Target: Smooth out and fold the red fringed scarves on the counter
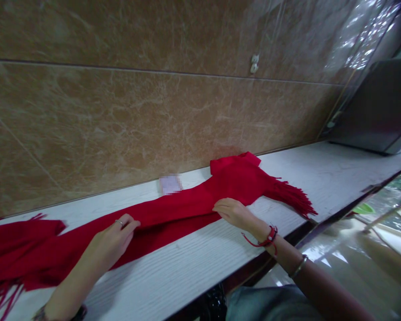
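A long red scarf [173,205] with fringed ends lies stretched along the white tabletop [187,254]. My left hand [116,238], with a ring on one finger, pinches the scarf's upper layer left of the middle. Further right, my right hand [232,211] grips the same folded edge between thumb and fingers. Between the hands that edge is slightly raised, and a darker lower layer shows beneath it. Beyond my right hand the cloth is bunched, with one fringe spread toward the right. The other fringe hangs at the lower left.
A small blurred pale packet [170,184] lies behind the scarf, near the brown marble-tiled wall [120,125]. A dark grey box-like appliance [374,107] stands at the far right of the tabletop. The table's front edge runs diagonally above a shiny floor [341,249].
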A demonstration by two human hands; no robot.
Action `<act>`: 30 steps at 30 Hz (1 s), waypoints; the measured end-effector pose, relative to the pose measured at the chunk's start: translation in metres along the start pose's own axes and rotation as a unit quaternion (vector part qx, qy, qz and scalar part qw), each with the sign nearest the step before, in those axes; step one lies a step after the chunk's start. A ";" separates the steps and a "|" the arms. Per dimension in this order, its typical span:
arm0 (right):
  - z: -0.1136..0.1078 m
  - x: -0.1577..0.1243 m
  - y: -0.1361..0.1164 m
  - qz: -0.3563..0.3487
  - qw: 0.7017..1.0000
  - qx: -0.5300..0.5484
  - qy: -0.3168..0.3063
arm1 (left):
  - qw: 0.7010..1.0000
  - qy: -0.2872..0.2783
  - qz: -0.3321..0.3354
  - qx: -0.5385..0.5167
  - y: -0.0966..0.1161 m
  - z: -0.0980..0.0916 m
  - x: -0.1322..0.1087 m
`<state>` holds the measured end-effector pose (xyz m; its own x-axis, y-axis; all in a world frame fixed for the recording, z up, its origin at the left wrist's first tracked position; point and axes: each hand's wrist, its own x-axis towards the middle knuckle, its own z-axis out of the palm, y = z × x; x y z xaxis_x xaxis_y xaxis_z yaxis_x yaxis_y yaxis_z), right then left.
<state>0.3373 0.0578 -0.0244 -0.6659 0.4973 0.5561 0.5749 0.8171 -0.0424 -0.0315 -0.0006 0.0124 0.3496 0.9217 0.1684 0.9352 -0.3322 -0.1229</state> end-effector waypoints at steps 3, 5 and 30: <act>-0.002 0.001 -0.002 -0.009 0.999 -0.011 -0.031 | 0.997 -0.076 0.024 -0.004 0.001 -0.001 -0.001; -0.003 0.001 -0.004 -0.015 0.997 -0.018 -0.068 | 0.991 -0.125 0.034 -0.013 0.001 0.002 -0.004; -0.012 -0.007 -0.007 0.027 0.995 -0.005 -0.096 | 0.986 -0.108 0.020 -0.124 -0.007 -0.001 -0.013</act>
<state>0.3432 0.0451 -0.0181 -0.7120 0.5876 0.3844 0.6166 0.7851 -0.0582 -0.0426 -0.0108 0.0124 0.3907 0.9193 -0.0470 0.9156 -0.3828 0.1228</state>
